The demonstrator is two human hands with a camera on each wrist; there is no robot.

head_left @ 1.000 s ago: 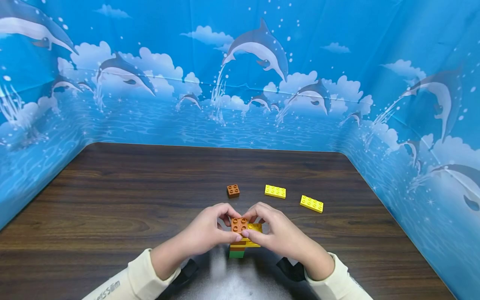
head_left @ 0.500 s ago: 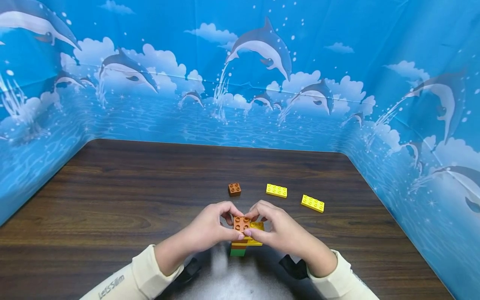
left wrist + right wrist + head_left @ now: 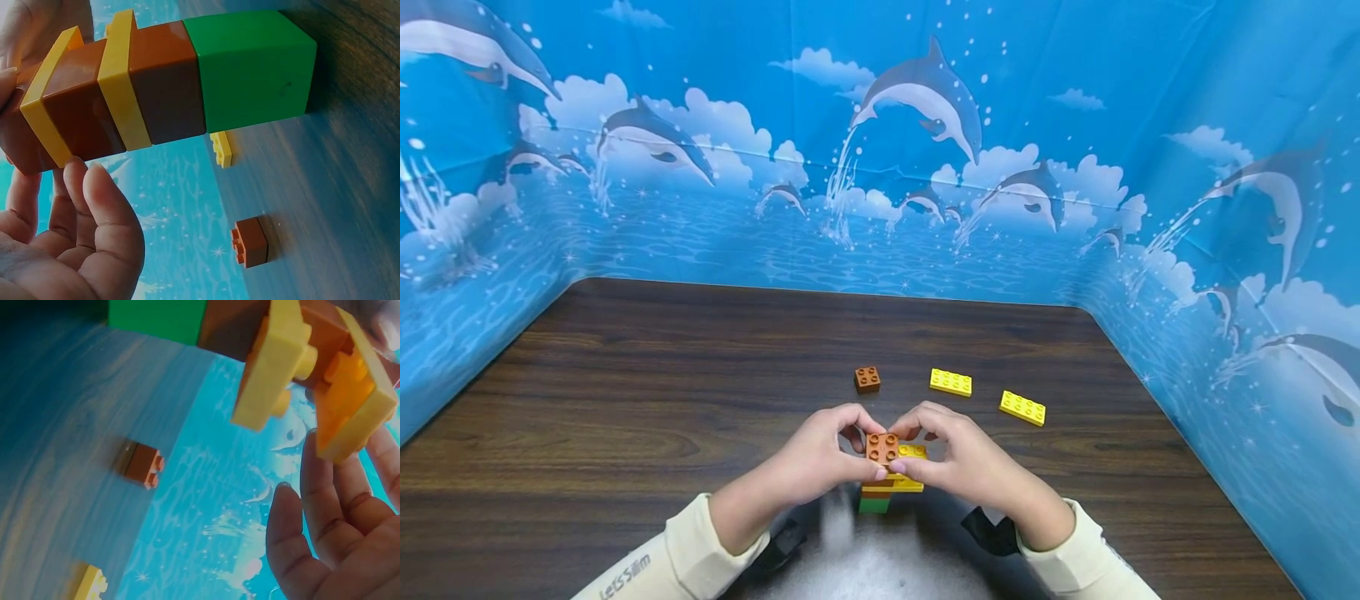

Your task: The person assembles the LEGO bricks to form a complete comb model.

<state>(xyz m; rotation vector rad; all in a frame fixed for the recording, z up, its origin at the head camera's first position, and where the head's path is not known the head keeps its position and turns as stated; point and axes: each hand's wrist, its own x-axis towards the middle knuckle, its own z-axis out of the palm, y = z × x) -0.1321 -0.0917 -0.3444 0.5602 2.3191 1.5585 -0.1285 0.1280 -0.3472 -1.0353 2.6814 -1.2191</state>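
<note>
A tower of toy building bricks stands upright on the table near the person. Its base is a green block (image 3: 256, 72), with brown bricks and two yellow plates alternating above. The upper yellow plate (image 3: 356, 394) and the lower yellow plate (image 3: 269, 369) both stick out to the right. On top sits a brown brick (image 3: 882, 447) with its studs facing up. The left hand (image 3: 823, 450) pinches this top brick from the left, thumb in front and fingers behind. From the other side the right hand (image 3: 951, 450) holds the same brick between thumb and index finger.
Behind the tower a loose brown brick (image 3: 867, 380) lies on the dark wooden table (image 3: 700, 358). Two loose yellow plates, one nearer the middle (image 3: 951, 382) and one farther right (image 3: 1022, 407), lie studs up. A blue dolphin-print curtain (image 3: 737, 225) encloses the table's far side and flanks.
</note>
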